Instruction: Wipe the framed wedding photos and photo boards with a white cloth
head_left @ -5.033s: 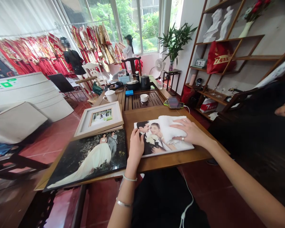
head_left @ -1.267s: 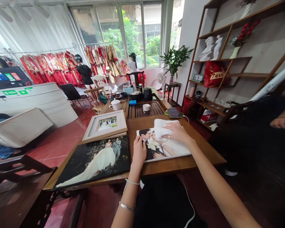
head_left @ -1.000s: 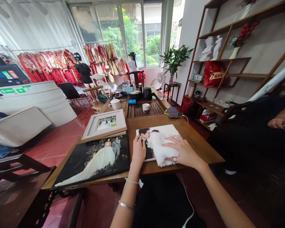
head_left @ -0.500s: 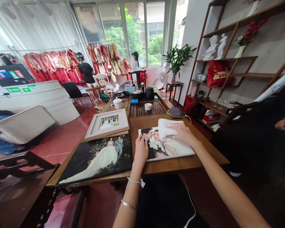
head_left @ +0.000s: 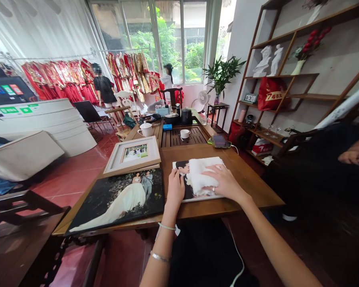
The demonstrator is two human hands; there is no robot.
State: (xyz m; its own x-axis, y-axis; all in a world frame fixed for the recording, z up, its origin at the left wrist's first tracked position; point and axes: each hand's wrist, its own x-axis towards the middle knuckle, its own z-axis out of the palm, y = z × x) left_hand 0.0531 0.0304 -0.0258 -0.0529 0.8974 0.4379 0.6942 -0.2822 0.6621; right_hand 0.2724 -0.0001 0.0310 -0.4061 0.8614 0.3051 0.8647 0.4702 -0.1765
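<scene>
A white-bordered wedding photo panel [head_left: 182, 169] lies flat on the wooden table [head_left: 245, 183] in front of me. My left hand [head_left: 175, 191] rests on its left edge, fingers laid flat, pinning it down. My right hand [head_left: 224, 183] presses flat on a folded white cloth [head_left: 199, 175] that covers the middle of the panel. A ring shows on that hand. The cloth hides most of the picture.
A large dark wedding print [head_left: 119, 199] lies at my left, a framed photo [head_left: 133, 154] behind it. Beyond stand a tea tray [head_left: 179, 137] with cups and kettle, and a phone [head_left: 218, 140]. Two people stand by racks of red dresses. Another person's arm [head_left: 354, 155] shows at right.
My right hand has slid the cloth back from the panel's far right corner toward the middle and nearer to me, after wiping back and forth. My left hand has stayed put.
</scene>
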